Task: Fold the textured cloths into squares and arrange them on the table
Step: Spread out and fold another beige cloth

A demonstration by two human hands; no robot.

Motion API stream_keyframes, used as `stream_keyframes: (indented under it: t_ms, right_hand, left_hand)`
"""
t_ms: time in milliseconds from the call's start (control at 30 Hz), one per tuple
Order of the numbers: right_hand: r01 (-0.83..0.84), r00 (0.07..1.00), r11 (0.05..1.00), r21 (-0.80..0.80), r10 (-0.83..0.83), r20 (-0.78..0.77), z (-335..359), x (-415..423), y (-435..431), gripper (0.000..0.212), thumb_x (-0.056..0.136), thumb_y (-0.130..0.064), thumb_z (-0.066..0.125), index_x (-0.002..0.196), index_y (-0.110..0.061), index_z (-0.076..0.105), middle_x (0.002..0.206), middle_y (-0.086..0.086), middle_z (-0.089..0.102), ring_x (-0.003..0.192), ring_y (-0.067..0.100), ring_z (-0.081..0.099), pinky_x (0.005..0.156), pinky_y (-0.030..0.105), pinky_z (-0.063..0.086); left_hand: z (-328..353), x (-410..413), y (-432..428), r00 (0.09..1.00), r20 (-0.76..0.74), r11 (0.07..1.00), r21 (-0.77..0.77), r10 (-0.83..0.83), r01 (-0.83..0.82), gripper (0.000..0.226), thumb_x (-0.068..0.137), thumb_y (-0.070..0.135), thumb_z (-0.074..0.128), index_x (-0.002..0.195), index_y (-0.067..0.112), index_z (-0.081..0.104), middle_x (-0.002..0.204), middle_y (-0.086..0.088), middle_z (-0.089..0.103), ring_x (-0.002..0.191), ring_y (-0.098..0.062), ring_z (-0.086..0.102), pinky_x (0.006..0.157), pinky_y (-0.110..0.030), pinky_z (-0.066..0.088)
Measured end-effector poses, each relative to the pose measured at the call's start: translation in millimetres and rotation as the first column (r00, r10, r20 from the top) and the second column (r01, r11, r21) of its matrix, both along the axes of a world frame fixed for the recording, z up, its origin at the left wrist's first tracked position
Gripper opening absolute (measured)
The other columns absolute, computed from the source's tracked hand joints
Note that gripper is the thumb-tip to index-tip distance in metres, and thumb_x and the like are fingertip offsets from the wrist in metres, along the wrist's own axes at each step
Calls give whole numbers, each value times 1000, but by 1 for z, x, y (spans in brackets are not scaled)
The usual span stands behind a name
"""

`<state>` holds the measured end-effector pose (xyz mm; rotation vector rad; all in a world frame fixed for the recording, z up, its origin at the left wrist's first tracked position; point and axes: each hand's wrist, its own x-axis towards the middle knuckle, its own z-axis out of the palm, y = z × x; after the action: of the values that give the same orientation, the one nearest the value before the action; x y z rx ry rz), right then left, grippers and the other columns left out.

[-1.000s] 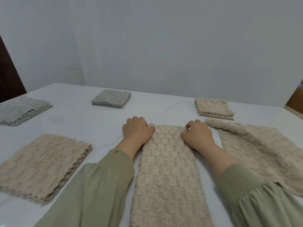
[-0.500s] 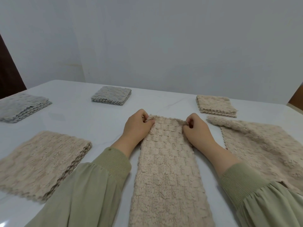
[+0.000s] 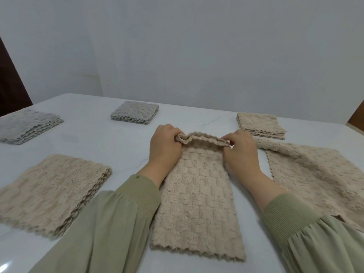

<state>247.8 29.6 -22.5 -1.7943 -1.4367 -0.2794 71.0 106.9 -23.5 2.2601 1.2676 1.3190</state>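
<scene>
A long beige textured cloth (image 3: 197, 203), folded into a narrow strip, lies on the white table (image 3: 94, 146) in front of me. My left hand (image 3: 163, 148) pinches its far left corner and my right hand (image 3: 241, 152) pinches its far right corner. The far edge is lifted off the table and curls back toward me. An unfolded beige cloth (image 3: 315, 174) lies spread to the right. Folded beige squares are stacked at the far right (image 3: 260, 125). Folded grey squares are stacked at the far centre-left (image 3: 136, 113).
A stack of flat beige cloths (image 3: 51, 192) sits at the near left. A stack of grey cloths (image 3: 25, 127) lies at the far left edge. A plain wall stands behind the table, with a dark door at the left.
Both hands went from resting on the strip's far end to pinching its corners. The far edge has risen off the table and started curling toward me.
</scene>
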Motion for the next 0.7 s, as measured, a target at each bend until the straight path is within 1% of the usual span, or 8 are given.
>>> stream_keyframes:
  t_ms: [67,133,267,333,400,467,533,700]
  right_hand:
    - [18,1000,984,177,-19,4,6,-6,-7,24,77,4,59,93,-7,72,75,3,62,81,27,54,76,32,35]
    - [24,1000,968,251,-19,-25,9,-14,-16,23,79,1,58,95,-10,71,72,4,65,75,28,54,77,29,33]
    - [19,984,973,231,23,-178,7,-28,-31,28,84,0,55,104,-13,68,80,-4,61,85,25,52,76,26,32]
    - [-27,961,974,226,88,-263,9,-35,-41,32,86,0,53,112,-15,64,98,-1,63,95,13,50,86,19,34]
    - [-91,957,969,228,149,-250,12,-40,-52,39,87,-1,51,122,-17,57,112,-4,55,102,2,44,92,7,30]
    - [-165,951,971,171,202,-235,12,-44,-60,44,88,-3,50,130,-19,49,119,-7,48,110,0,41,97,5,27]
    - [-214,918,974,81,229,-325,9,-47,-69,42,91,-8,49,130,-23,48,125,-6,47,116,4,43,103,18,31]
    - [-141,841,981,135,190,-507,11,-47,-94,15,95,-26,49,99,-28,63,103,-9,62,102,7,54,87,23,40]
  left_hand:
    - [5,1,-6,996,64,987,146,58,-66,21,72,-5,60,82,9,71,78,-4,58,80,-21,50,62,-26,31]
    - [9,1,-17,992,115,984,167,49,-68,18,76,-1,61,85,12,70,77,-1,64,75,-19,56,61,-30,40]
    - [11,-8,-38,965,264,1000,0,4,-5,17,84,8,59,90,21,69,74,10,66,65,-7,55,61,-21,43]
    - [11,-14,-45,941,339,996,-82,-16,47,21,85,8,58,94,24,69,80,18,65,72,-2,57,65,-10,43]
    - [13,-20,-54,910,410,979,-154,-60,134,26,87,8,58,102,27,67,93,21,65,88,1,60,76,-6,43]
    - [16,-26,-64,895,435,958,-202,-97,202,28,89,9,57,107,29,65,102,21,64,98,2,59,85,-9,44]
    - [18,-31,-72,884,455,921,-290,-105,259,21,90,11,58,102,27,66,99,16,66,96,-3,61,86,-13,46]
    - [23,-45,-91,828,560,741,-562,13,368,13,87,20,64,78,15,71,79,2,69,79,-16,65,78,-33,54]
